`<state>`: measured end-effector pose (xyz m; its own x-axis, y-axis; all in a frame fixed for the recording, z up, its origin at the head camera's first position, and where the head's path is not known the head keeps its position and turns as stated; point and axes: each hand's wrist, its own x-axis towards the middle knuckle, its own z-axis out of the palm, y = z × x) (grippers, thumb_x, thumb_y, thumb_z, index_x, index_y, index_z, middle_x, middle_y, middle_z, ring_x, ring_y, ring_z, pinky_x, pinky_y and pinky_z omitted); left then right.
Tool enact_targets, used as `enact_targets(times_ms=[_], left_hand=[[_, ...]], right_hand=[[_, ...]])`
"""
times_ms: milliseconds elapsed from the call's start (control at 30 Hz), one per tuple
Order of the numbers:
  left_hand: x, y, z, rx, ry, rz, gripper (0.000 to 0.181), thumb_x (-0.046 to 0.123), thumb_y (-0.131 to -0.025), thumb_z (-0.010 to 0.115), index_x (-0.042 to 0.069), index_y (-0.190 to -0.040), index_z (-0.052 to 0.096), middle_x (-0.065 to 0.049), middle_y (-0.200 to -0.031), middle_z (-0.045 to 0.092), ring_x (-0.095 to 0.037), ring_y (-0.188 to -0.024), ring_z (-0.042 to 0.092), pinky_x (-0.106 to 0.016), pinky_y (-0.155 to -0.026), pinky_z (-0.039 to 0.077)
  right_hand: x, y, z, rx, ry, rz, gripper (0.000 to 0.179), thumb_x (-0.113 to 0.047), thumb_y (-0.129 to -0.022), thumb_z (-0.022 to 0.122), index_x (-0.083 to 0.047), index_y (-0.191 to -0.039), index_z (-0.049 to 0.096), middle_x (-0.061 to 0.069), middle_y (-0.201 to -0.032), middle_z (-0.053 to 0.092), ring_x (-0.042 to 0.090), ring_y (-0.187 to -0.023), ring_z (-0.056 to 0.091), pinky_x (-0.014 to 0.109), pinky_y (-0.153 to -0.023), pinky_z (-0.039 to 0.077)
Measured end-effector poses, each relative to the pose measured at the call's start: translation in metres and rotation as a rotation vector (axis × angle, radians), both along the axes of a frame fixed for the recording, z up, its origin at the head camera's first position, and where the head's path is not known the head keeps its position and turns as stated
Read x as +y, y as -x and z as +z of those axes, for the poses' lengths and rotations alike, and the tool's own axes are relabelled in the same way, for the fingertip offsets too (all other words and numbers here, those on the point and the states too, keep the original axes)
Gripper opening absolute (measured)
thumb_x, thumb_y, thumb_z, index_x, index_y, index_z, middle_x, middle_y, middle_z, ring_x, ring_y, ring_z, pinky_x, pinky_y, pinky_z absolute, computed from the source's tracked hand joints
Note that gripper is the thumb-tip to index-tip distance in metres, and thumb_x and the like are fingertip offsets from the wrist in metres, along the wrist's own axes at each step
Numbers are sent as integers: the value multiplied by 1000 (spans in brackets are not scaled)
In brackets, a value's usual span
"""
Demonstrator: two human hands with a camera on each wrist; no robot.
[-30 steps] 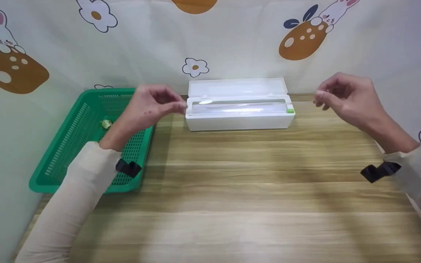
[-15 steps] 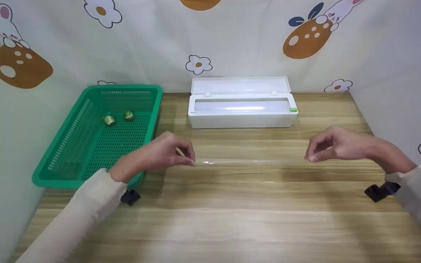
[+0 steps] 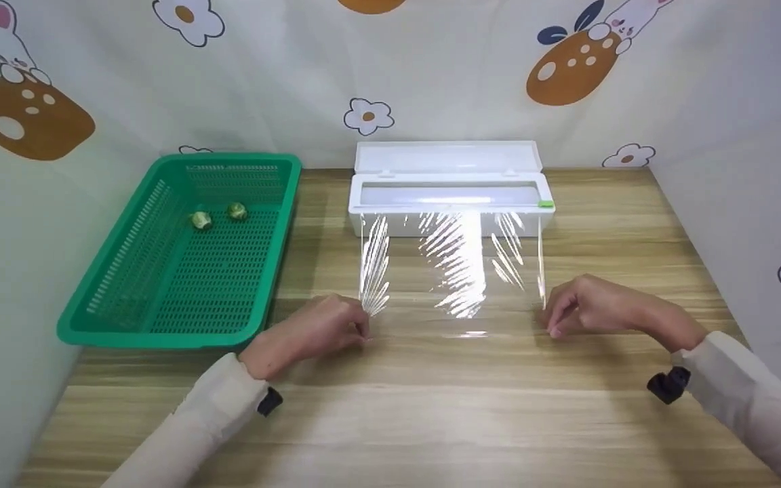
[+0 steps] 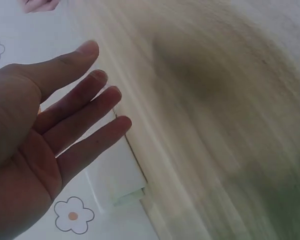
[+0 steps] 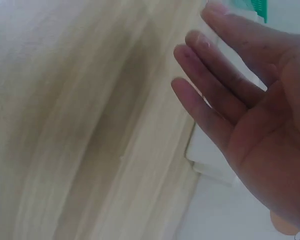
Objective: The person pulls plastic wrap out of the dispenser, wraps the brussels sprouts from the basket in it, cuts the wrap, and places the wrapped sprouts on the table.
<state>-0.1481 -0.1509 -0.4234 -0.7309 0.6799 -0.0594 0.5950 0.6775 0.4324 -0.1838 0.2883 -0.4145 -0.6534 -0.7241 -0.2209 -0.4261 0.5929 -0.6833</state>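
A sheet of clear plastic wrap [image 3: 458, 271] stretches from the front of a white cling film dispenser [image 3: 451, 177] toward me. Wrinkles and bright glare streak across it. My left hand [image 3: 319, 330] pinches the sheet's near left corner between thumb and fingers. At the near right corner, my right hand [image 3: 587, 305] pinches the film the same way. Both hands are low over the wooden table [image 3: 445, 420]. In the wrist views, the left thumb [image 4: 72, 65] and right thumb [image 5: 235, 30] are extended, with three fingers spread behind; the film hardly shows there.
A green plastic basket [image 3: 268, 271] stands at the left with two small pale-green round vegetables [image 3: 202, 220] inside. The dispenser's lid [image 3: 448, 157] is raised against the patterned cloth [image 3: 445, 74] behind. A green tab [image 3: 545, 203] sits at its right end.
Both hands have come from beside the dispenser toward me and down, drawing the plastic wrap out. Half a second ago its edge showed as a thin line between them; now the sheet lies broad.
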Motion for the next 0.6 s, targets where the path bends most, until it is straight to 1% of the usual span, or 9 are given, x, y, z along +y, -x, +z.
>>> enact_targets(times_ms=[100,167,200,267,300,367,467,533,600], left_hand=[[2,0,-10,31,-2,-23,4,7,-86,76,11,-86,76,-1,-82,72,-11,-75,64,-22,-68,55],[2,-1,-15,73,0,-51,3,7,-86,76,10,-84,76,-2,-81,71,-12,-74,63,-22,-66,54],[3,-2,-18,88,3,-58,3,8,-87,76,10,-85,76,-2,-82,71,-13,-74,63,-22,-65,54],[3,-4,-20,106,13,-62,3,11,-88,75,10,-86,77,-3,-83,69,-13,-75,61,-23,-64,53],[3,-5,-21,116,21,-64,4,13,-89,75,10,-86,77,-4,-83,68,-14,-75,61,-23,-64,53],[2,-7,-21,119,28,-57,8,16,-91,74,10,-86,76,-5,-83,66,-13,-74,59,-24,-64,53],[1,-10,-20,105,35,-36,13,20,-93,71,10,-88,76,-5,-85,68,-14,-74,61,-27,-66,56],[-1,-12,-20,92,35,-24,14,21,-94,70,9,-91,77,-5,-89,71,-15,-78,66,-28,-71,59],[-1,-15,-19,78,41,-21,15,20,-95,69,9,-96,78,-6,-94,72,-16,-84,69,-30,-76,60]], right_hand=[[-3,-3,-12,116,-4,28,4,-10,-82,80,-12,-86,80,5,-96,76,17,-93,70,28,-88,58],[-6,-6,-20,203,-17,41,2,-14,-85,79,-13,-86,81,3,-95,75,18,-92,70,32,-87,59],[-6,-8,-23,245,-29,39,5,-17,-87,77,-14,-87,81,1,-94,73,17,-91,68,33,-86,58],[-8,-12,-30,290,-42,1,12,-23,-92,73,-16,-87,81,-2,-93,71,13,-90,66,34,-85,57],[-9,-13,-33,308,-40,-29,15,-25,-93,71,-16,-87,81,-4,-91,69,11,-86,64,33,-82,57],[-10,-17,-39,307,-26,-116,17,-26,-94,70,-15,-85,79,-4,-87,68,7,-82,60,29,-76,55],[-12,-22,-46,288,1,-263,9,-20,-88,77,-15,-81,74,-2,-85,66,7,-77,56,23,-69,50],[-13,-26,-49,274,-10,-369,14,-19,-81,83,-15,-81,69,0,-87,64,9,-79,54,22,-70,47],[-13,-29,-50,260,-40,-468,25,-23,-77,87,-13,-84,65,3,-91,62,13,-82,54,25,-74,47]])
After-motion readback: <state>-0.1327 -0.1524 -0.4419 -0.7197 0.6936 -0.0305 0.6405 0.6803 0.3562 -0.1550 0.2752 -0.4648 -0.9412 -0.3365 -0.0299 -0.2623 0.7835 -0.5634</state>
